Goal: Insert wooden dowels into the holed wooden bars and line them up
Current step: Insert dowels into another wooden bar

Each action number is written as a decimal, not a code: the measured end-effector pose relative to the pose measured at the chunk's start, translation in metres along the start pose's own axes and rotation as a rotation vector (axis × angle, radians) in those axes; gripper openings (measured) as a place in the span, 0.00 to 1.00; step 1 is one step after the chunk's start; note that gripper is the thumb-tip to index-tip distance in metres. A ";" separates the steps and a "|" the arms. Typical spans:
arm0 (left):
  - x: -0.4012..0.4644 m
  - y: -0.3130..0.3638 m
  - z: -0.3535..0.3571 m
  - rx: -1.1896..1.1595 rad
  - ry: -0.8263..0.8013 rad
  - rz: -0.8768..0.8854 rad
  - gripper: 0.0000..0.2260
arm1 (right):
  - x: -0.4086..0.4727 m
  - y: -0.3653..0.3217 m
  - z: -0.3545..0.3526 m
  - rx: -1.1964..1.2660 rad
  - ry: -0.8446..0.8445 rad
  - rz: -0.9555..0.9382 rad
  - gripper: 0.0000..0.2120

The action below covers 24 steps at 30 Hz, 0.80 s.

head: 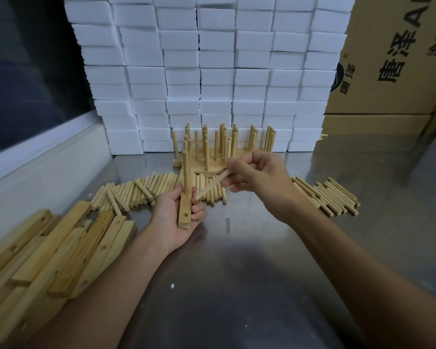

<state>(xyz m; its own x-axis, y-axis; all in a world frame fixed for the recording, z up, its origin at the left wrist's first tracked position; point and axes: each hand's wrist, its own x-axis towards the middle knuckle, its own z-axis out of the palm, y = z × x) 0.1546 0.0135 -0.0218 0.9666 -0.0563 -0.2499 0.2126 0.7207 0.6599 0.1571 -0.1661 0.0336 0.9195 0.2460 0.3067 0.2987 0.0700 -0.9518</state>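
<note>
My left hand [173, 217] grips a short holed wooden bar [185, 212] above the steel table. One dowel [186, 172] stands upright in the bar's far hole, and an empty hole shows near its front end. My right hand [259, 177] pinches a loose dowel [212, 185] that slants down to the left, its tip close beside the bar. Behind the hands stand several finished bars [212, 162] with upright dowels, set side by side.
Loose dowels [136, 192] lie in a row across the table, with more dowels [330, 195] at the right. A pile of holed bars [48, 248] lies at the left. White foam blocks [212, 71] form a wall behind, with a cardboard box [393, 54] at the right.
</note>
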 end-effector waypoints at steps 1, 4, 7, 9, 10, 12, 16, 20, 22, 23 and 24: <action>0.000 0.000 0.000 0.006 -0.001 0.007 0.14 | -0.001 0.000 0.004 -0.005 -0.034 0.011 0.07; -0.001 0.000 0.001 0.021 -0.008 0.012 0.15 | -0.004 0.002 0.014 -0.030 -0.118 0.038 0.08; -0.001 0.000 0.001 0.030 -0.016 0.005 0.15 | -0.006 0.003 0.018 -0.039 -0.128 0.050 0.08; -0.001 0.001 0.001 0.031 -0.017 0.002 0.15 | -0.006 0.004 0.019 -0.049 -0.118 0.050 0.08; -0.001 0.000 0.000 0.032 -0.017 0.003 0.16 | -0.006 0.004 0.019 -0.055 -0.115 0.050 0.08; -0.001 0.000 0.000 0.034 -0.019 0.004 0.15 | -0.006 0.004 0.020 -0.087 -0.110 0.031 0.08; -0.001 -0.001 0.001 0.063 -0.020 0.021 0.14 | -0.007 0.000 0.024 -0.286 -0.114 -0.119 0.08; -0.003 -0.002 0.002 0.085 -0.018 0.032 0.17 | -0.009 -0.004 0.033 -0.497 -0.170 -0.307 0.05; -0.003 -0.001 0.001 0.095 -0.020 0.024 0.17 | -0.010 -0.005 0.036 -0.527 -0.186 -0.346 0.07; -0.003 -0.001 0.001 0.100 -0.023 0.020 0.17 | -0.011 -0.004 0.038 -0.514 -0.189 -0.348 0.08; -0.002 -0.001 0.001 0.107 -0.022 0.020 0.16 | -0.011 -0.003 0.039 -0.493 -0.192 -0.343 0.08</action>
<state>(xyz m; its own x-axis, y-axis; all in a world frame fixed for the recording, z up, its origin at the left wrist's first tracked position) 0.1521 0.0125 -0.0214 0.9735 -0.0589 -0.2211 0.2063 0.6438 0.7368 0.1360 -0.1317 0.0329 0.7020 0.4608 0.5430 0.6931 -0.2666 -0.6697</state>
